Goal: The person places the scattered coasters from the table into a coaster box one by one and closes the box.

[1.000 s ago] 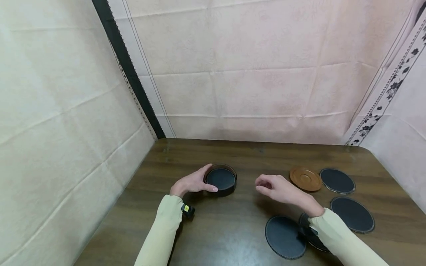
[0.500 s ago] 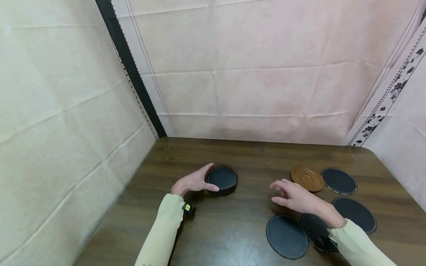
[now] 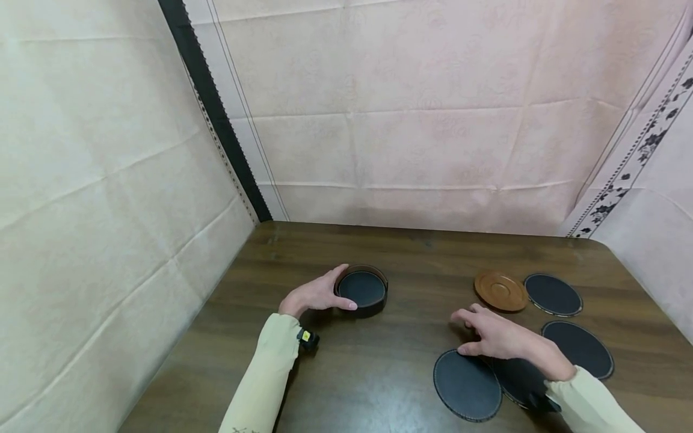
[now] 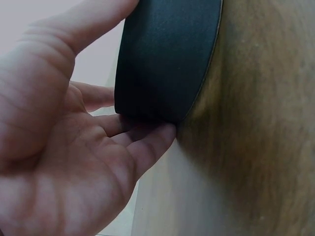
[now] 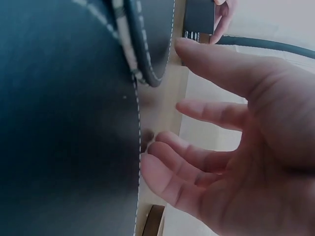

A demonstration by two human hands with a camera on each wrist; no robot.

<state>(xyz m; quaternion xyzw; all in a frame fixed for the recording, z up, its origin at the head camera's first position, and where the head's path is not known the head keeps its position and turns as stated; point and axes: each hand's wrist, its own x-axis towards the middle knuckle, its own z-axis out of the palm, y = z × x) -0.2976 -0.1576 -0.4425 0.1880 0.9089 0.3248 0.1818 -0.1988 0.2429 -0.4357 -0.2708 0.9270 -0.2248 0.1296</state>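
My left hand (image 3: 316, 296) holds a round dark coaster holder (image 3: 372, 309) standing on the table, thumb at its near side and fingers around the left. Inside the holder lies a dark coaster (image 3: 361, 287). In the left wrist view the fingertips touch the base of the holder's dark wall (image 4: 165, 59). My right hand (image 3: 500, 337) hovers over two black stitched coasters, the left one (image 3: 467, 388) and one partly hidden under the hand and wrist (image 3: 518, 379). Its fingers are loosely bent, with nothing between them. Whether its thumb touches the left coaster, I cannot tell.
Right of the right hand lie another black coaster (image 3: 579, 350) and, farther back, one more (image 3: 553, 294). Beside that back coaster is a brown round disc (image 3: 500, 291) with ring grooves. Pale cloth (image 3: 422, 120) hangs behind the wooden table (image 3: 335, 385) and on both sides.
My right hand has moved right and toward me, from the middle of the table to over the coasters, its fingers spreading a little. My left hand stays at the holder.
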